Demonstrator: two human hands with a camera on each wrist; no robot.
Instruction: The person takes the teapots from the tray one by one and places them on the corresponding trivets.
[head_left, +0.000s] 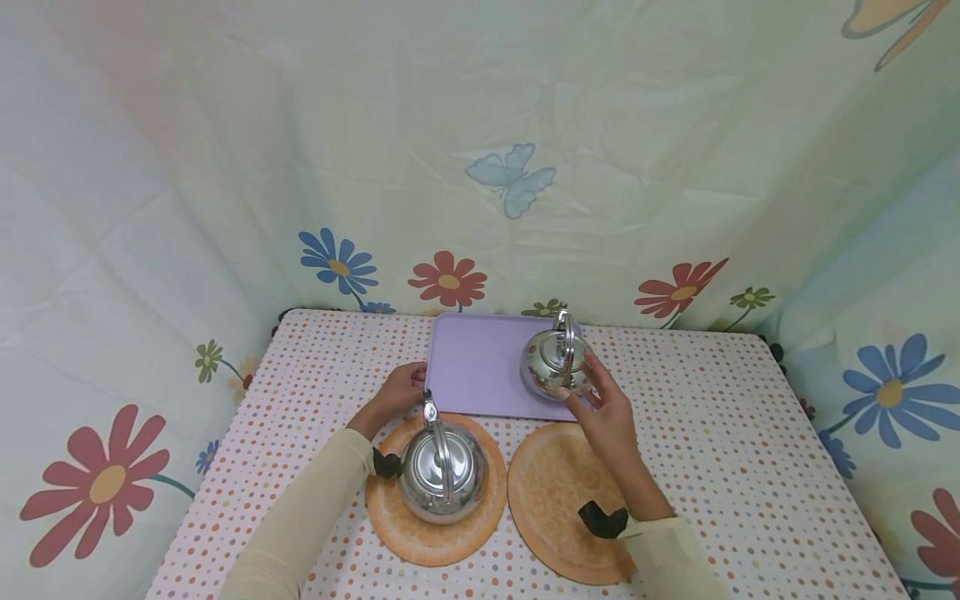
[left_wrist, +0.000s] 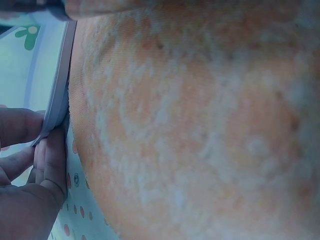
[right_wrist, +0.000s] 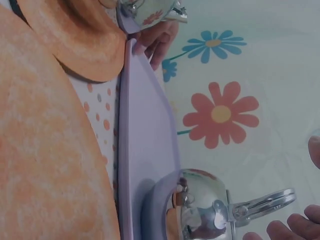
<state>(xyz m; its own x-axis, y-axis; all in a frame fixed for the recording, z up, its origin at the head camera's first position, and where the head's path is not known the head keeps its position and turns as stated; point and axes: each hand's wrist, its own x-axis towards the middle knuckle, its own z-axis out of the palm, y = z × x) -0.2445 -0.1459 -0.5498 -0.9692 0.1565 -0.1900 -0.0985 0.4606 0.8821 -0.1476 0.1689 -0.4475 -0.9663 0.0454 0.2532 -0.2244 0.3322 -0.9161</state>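
Observation:
A lilac tray (head_left: 472,367) lies at the far side of the table. My left hand (head_left: 400,390) pinches its left edge; in the left wrist view the thumb and fingers (left_wrist: 52,160) close over the tray rim (left_wrist: 61,85). On the tray's right part stands a small shiny metal kettle (head_left: 546,368) with its handle upright. My right hand (head_left: 611,417) is at the kettle's right side, fingers spread and relaxed. In the right wrist view those fingers (right_wrist: 300,226) show beside the kettle handle (right_wrist: 265,205), apart from it.
A larger metal kettle (head_left: 438,475) stands on a round orange-brown mat (head_left: 408,542) in front of the tray, by my left forearm. To its right lies a second round mat (head_left: 551,492), partly under my right forearm. A dotted cloth (head_left: 720,467) covers the table; a flowered curtain (head_left: 585,225) hangs behind.

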